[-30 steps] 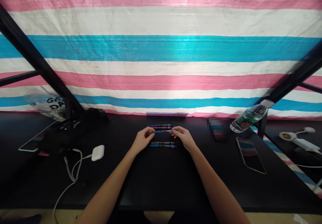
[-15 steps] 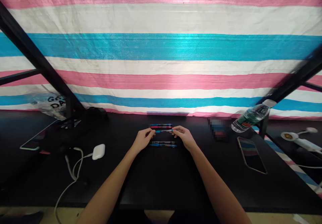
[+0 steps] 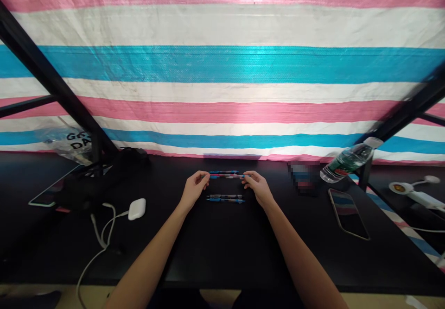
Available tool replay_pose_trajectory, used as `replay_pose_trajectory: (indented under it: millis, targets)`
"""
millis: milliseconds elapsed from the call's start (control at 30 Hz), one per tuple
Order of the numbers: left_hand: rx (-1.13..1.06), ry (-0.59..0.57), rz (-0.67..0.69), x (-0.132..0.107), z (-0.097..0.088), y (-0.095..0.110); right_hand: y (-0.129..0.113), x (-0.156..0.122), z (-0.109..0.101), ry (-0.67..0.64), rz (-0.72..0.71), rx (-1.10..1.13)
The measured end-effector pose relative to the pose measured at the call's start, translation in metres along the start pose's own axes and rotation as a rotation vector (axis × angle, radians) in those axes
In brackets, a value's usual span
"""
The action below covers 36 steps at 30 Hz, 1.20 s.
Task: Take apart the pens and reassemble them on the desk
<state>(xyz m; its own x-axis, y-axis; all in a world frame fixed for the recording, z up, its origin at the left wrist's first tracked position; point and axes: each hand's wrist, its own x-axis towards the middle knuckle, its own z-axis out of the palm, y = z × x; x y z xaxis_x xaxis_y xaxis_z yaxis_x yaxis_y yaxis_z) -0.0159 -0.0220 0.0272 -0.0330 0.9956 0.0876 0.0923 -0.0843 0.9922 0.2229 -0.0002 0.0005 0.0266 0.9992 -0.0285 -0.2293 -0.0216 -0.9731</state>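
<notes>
A slim pen with blue ends and a pale middle (image 3: 227, 177) is stretched level between my hands. My left hand (image 3: 194, 189) pinches its left end with thumb and finger. At the other end, the fingertips of my right hand (image 3: 257, 187) are closed on it. Just behind lie a blue pen (image 3: 224, 172) and a red pen, the red one largely covered by the held pen. Nearer me, a dark grey pen (image 3: 225, 196) and a blue pen (image 3: 225, 200) rest side by side on the black table (image 3: 225, 239).
On the right are a phone (image 3: 348, 214), a tilted water bottle (image 3: 347, 163) and a blurred-out item (image 3: 303, 178). A white earbud case (image 3: 136, 209) with white cables (image 3: 104, 244), a black bag (image 3: 79, 188) and another phone (image 3: 48, 193) occupy the left. Striped sheeting (image 3: 222, 63) hangs behind.
Both hands have moved slightly away from me with the pen, up to the rear pens. My right hand has shifted a little outward to the right. The two front pens have stayed put.
</notes>
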Motion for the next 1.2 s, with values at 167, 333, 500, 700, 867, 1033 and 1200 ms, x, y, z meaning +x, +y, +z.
replay_pose_trajectory:
  millis: [167,333,500,700,867,1033,1200]
  targets:
    - [-0.011,0.072,0.002,0.0002,-0.0005,0.0016,0.0024,0.0054,-0.0086,0.159,-0.016,0.039]
    - [0.029,0.014,0.001,-0.0006,0.0,-0.0015,0.005,0.0052,-0.0081,0.133,-0.037,-0.016]
    - [0.076,0.008,0.01,-0.0005,-0.0012,-0.0013,0.0046,0.004,-0.007,0.122,-0.037,-0.041]
    - [0.08,0.026,0.027,-0.0004,-0.0013,-0.0001,0.003,0.0036,-0.0072,0.121,-0.034,-0.046]
    - [0.084,0.067,0.028,-0.0007,-0.0012,0.0025,0.0033,0.004,-0.0066,0.128,-0.035,-0.041]
    - [0.072,0.096,0.003,-0.0001,-0.0008,0.002,0.0037,0.0041,-0.0072,0.123,-0.037,-0.035]
    - [-0.031,0.117,-0.03,-0.0009,0.0002,0.0044,-0.0001,0.0027,-0.0055,0.12,-0.035,0.004]
